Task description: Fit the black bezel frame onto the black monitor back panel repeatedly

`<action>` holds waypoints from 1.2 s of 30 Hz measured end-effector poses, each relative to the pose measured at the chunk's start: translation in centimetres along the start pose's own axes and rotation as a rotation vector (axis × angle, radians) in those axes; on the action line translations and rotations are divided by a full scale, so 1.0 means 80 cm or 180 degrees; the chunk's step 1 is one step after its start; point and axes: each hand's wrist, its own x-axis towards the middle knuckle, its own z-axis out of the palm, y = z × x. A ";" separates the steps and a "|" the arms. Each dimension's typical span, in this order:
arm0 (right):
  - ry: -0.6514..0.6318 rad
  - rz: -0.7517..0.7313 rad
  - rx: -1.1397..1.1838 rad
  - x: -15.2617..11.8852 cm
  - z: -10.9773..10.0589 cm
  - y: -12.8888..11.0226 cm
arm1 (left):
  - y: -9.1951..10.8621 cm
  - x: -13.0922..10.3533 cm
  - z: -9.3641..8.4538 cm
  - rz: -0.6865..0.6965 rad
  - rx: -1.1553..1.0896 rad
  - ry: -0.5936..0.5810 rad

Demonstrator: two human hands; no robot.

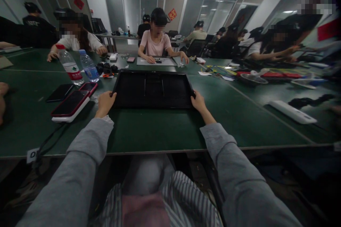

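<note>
A black rectangular panel (153, 92) with a raised rim, shaped like a shallow tray, is in front of me over the green table (160, 131). Two thin pale lines run along its middle part; I cannot tell what they are. My left hand (106, 103) grips the panel's left edge, thumb on top. On the opposite side, my right hand (199, 102) is closed round the right edge. The undersides of the fingers are hidden, and whether the panel touches the table is unclear.
Left of the panel stand a red-capped bottle (71, 67) and a blue-capped bottle (89, 66), near a red-cased phone (71, 103) and a black phone (60, 93). A white power strip (291, 111) lies right. Across the table, a person in pink (157, 40) works.
</note>
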 end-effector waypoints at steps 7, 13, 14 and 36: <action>-0.0045 0.0111 0.0147 0.007 0.004 0.001 | -0.016 0.016 0.015 -0.0175 -0.0354 -0.0076; -0.0260 0.0513 0.1039 0.016 -0.003 0.015 | -0.018 0.022 0.010 -0.0195 -0.0415 -0.0267; -0.0292 0.0621 0.1149 0.015 -0.006 0.015 | -0.018 0.022 0.009 -0.0198 -0.0384 -0.0298; -0.0036 0.0643 0.1676 0.014 -0.016 0.002 | -0.031 0.021 0.000 -0.0539 -0.0722 0.0366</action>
